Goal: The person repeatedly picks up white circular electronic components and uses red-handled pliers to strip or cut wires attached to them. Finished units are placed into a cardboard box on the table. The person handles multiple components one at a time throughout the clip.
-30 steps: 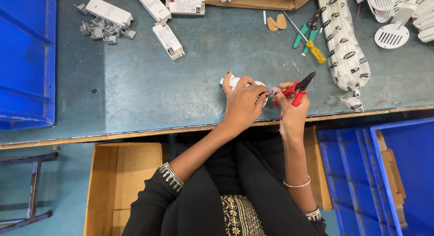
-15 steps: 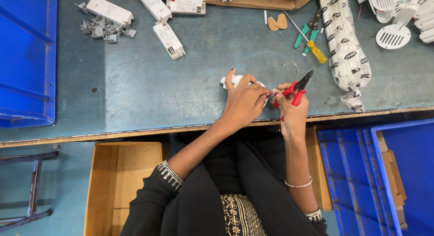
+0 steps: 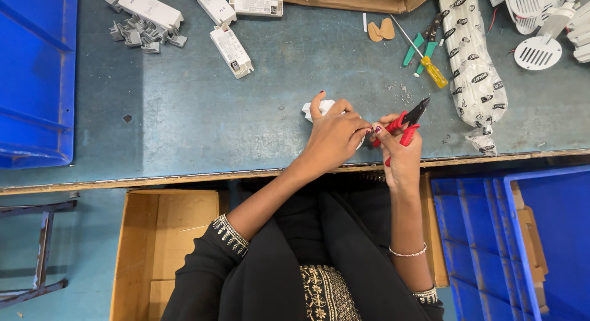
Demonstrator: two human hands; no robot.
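Note:
My left hand (image 3: 332,136) grips a small white plastic part (image 3: 311,108) just above the near edge of the grey-blue workbench (image 3: 203,124); most of the part is hidden under the fingers. My right hand (image 3: 401,150) holds red-handled pliers (image 3: 407,121), their dark jaws pointing up and to the right. The fingertips of both hands meet between the part and the pliers. What they pinch there is too small to make out.
White rectangular driver boxes (image 3: 231,48) and a pile of grey clips (image 3: 138,35) lie at the back left. A screwdriver (image 3: 424,59), a long wrapped bag (image 3: 473,69) and white round grilles (image 3: 537,52) sit at the back right. Blue bins (image 3: 34,81) flank me; a cardboard box (image 3: 160,235) stands below.
Both hands stay at the same spot by the bench edge. The pliers have tilted slightly; the fingertips remain together.

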